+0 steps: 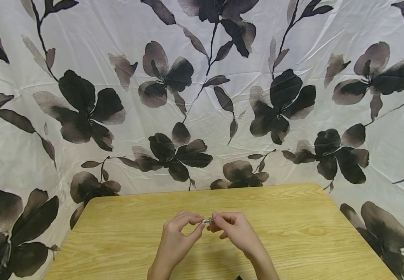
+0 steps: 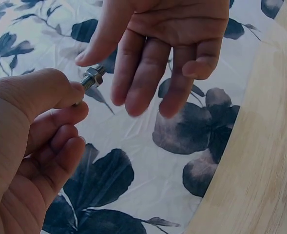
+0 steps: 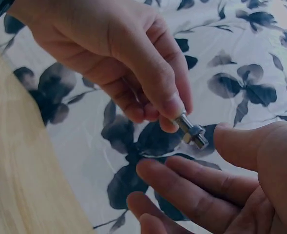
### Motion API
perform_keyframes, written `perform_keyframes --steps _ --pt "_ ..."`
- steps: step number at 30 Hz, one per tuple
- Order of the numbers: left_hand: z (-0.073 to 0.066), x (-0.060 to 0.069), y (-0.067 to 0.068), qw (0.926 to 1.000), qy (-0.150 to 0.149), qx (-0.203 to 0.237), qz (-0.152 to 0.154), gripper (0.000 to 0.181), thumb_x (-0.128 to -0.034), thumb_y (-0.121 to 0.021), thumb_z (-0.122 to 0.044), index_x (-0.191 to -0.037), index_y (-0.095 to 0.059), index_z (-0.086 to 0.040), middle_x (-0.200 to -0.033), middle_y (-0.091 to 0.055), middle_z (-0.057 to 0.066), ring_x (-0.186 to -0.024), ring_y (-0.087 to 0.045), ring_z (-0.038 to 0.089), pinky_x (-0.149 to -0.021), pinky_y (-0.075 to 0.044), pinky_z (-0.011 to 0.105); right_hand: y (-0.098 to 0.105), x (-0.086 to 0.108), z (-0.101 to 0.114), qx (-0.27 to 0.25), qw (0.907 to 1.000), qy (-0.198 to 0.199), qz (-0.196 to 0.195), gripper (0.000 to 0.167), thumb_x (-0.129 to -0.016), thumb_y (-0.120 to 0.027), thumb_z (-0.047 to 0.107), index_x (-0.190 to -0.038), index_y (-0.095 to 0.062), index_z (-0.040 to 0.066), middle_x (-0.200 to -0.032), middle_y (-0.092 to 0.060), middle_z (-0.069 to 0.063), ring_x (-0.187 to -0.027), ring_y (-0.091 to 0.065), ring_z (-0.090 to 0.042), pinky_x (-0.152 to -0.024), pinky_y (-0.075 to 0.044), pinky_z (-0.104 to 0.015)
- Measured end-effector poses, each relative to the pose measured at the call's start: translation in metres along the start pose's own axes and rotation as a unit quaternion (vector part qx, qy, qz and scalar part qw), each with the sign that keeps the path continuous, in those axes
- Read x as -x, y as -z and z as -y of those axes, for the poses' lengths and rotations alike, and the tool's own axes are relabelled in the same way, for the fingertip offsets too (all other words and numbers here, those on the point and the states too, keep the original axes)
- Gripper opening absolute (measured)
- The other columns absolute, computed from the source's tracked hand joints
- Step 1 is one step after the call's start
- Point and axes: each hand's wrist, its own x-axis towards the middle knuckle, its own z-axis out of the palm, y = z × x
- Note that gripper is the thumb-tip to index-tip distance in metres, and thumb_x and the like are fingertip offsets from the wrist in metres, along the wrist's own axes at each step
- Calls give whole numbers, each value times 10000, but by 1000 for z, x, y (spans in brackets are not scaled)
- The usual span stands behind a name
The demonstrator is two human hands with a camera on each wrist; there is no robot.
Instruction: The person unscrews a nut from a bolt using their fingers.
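Between the two hands in the head view is a small silver bolt. My left hand pinches one end of it between thumb and forefinger; the left wrist view shows this left hand close up, other fingers curled. A hex nut sits on the bolt's shank towards the free end. My right hand is beside that end. In the right wrist view the right hand's thumb and fingers are spread apart around the free end, and no contact is visible.
A pale wooden table lies under the hands. A white cloth with dark flowers hangs behind and at both sides. A small black object shows at the bottom edge of the head view.
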Motion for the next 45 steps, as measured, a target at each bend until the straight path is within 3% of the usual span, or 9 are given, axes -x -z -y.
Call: perform_keyframes --steps 6,14,23,30,36,41,45 --pt "0 1 1 10000 27 -14 63 234 -780 -856 32 -908 -789 -151 -905 -771 -81 -871 -718 91 -779 -586 208 -1 0 -2 -5 9999 57 119 373 -1032 -629 349 -1067 -774 8 -926 -778 -96 -913 -723 -180 -720 -576 -310" --pt "0 1 2 10000 0 39 20 236 -785 -846 44 -905 -791 -152 -894 -778 -51 -864 -728 117 -792 -577 193 -1 1 0 -23 9993 368 116 277 -1018 -663 278 -1110 -760 35 -985 -762 -159 -908 -706 -161 -740 -588 -304" --pt "1 1 2 9999 -11 104 -3 223 -792 -841 42 -905 -790 -145 -888 -775 -44 -865 -726 118 -816 -559 156 -3 1 -1 -194 9979 617 77 268 -966 -722 137 -1158 -696 -48 -1024 -732 -198 -820 -689 -110 -710 -566 -256" --pt "2 1 1 9998 -89 164 -97 221 -788 -845 41 -913 -791 -133 -890 -774 -25 -857 -729 132 -820 -555 145 -4 0 -2 -350 9953 897 -131 169 -958 -715 77 -1090 -711 -29 -1219 -680 -203 -1055 -677 -114 -893 -575 -299" --pt "1 0 1 9999 -87 53 -115 233 -776 -856 37 -909 -792 -143 -890 -773 -38 -857 -729 122 -805 -565 159 -3 -2 -2 -303 9982 496 -115 330 -1030 -646 256 -1220 -691 -11 -1204 -697 -175 -1027 -679 -176 -821 -592 -311" --pt "0 1 1 9999 -104 -18 -115 243 -770 -859 38 -907 -794 -153 -894 -776 -47 -848 -724 120 -790 -570 175 -5 -3 -4 -133 9996 12 233 434 -1075 -546 371 -1143 -723 -20 -1063 -747 -131 -976 -693 -186 -758 -576 -320" --pt "-1 1 2 9999 -66 15 -78 229 -784 -851 31 -907 -792 -152 -895 -778 -41 -854 -725 123 -798 -566 168 -6 -3 -5 -182 9997 45 179 437 -1067 -566 359 -1092 -735 -43 -978 -754 -97 -934 -701 -173 -748 -576 -323"
